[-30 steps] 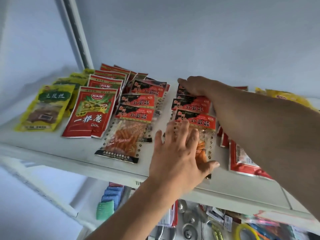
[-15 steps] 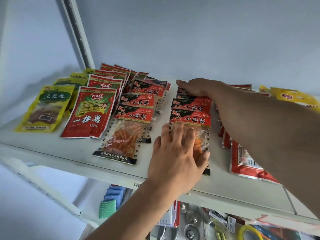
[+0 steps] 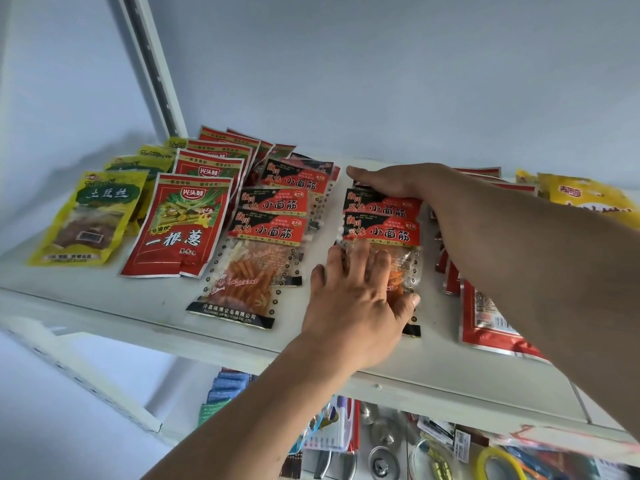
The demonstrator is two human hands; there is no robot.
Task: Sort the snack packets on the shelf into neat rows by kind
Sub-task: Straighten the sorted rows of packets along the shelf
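shelf (image 3: 104, 306), snack rows: the second 小面筋 row (image 3: 381, 230) is being squared up, seemingly so its packets overlap evenly beside the first 小面筋 row (image 3: 273, 230). it is being pressed flat at the front by the left hand (image 3: 360, 299), fingers spread straight, and at the back by the right hand (image 3: 391, 181), fingers extended, grasping nothing. labels being shown: 一根葱 packets (image 3: 180, 223), 土豆丝 packets (image 3: 93, 216), leftmost.

We've got the snack packets lying flat on the white shelf (image 3: 104, 303) in overlapping rows: yellow-green packets (image 3: 86, 220) far left, red onion-stick packets (image 3: 180, 226) next, then 2 rows of red-and-black gluten-strip packets (image 3: 273, 233), more red ones (image 3: 485, 317) at right.
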